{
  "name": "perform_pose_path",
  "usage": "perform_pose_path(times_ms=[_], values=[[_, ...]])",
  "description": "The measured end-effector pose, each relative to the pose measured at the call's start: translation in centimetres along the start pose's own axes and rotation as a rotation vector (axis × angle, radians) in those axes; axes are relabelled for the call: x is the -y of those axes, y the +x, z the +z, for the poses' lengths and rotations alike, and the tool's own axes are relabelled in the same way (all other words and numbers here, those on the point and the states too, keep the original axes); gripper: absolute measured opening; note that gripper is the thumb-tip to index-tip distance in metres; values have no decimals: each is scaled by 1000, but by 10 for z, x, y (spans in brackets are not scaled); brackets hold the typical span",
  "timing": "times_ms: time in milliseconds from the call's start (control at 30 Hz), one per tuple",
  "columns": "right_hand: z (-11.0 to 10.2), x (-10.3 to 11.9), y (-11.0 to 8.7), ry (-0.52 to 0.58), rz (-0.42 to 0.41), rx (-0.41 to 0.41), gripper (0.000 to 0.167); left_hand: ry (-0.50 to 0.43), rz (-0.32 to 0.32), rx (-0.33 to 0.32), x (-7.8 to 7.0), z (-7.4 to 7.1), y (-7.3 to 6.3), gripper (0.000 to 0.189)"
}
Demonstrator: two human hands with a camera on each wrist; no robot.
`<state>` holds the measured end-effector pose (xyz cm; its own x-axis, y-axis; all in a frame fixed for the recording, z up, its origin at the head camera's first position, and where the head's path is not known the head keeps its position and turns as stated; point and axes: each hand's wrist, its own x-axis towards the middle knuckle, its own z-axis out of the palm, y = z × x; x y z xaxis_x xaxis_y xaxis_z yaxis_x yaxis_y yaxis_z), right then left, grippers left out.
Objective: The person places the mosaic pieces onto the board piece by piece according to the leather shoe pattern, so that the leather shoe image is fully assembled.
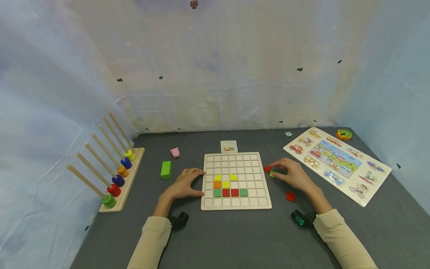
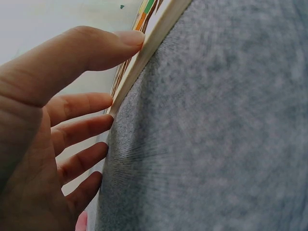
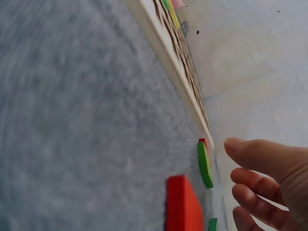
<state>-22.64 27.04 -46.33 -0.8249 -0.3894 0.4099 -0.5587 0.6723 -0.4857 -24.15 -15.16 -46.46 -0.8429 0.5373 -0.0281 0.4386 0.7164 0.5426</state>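
Observation:
A wooden grid board (image 1: 253, 184) lies flat, with yellow, orange, red and green tiles in several of its cells. My left hand (image 1: 184, 185) is at its left side, thumb and fingertips on the rim, fingers fairly straight in the left wrist view. Right of the board, my right hand (image 1: 291, 172) hovers over a green tile (image 1: 273, 174), partly covered in the head view. Between the right thumb and fingers nothing shows in the right wrist view. Touching that green tile's far end is a red tile (image 1: 267, 169). Another red tile (image 1: 290, 197) lies nearer me, below the right hand.
A small pattern card (image 1: 228, 146) stands at the board's far edge. Leftward are a green block (image 1: 166, 170), a pink pig figure (image 1: 175, 152) and a peg stand (image 1: 132, 175) with coloured rings. A picture puzzle (image 1: 339, 139), a round chip (image 1: 288, 134) and an orange-green toy (image 1: 344, 134) lie right.

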Motion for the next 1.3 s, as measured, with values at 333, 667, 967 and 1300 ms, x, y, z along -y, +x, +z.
perform_pose_path(times_ms=[333,667,967,1300], values=[[6,-12,-1,-22,4,47,29,-2,10,-3,1,0,1,74],[8,-1,0,12,30,81,23,0,4,8,2,0,1,74],[23,32,7,110,-132,156,26,-1,0,-2,1,0,1,74],[38,49,8,199,-224,277,23,-7,-1,1,1,-1,0,74]])
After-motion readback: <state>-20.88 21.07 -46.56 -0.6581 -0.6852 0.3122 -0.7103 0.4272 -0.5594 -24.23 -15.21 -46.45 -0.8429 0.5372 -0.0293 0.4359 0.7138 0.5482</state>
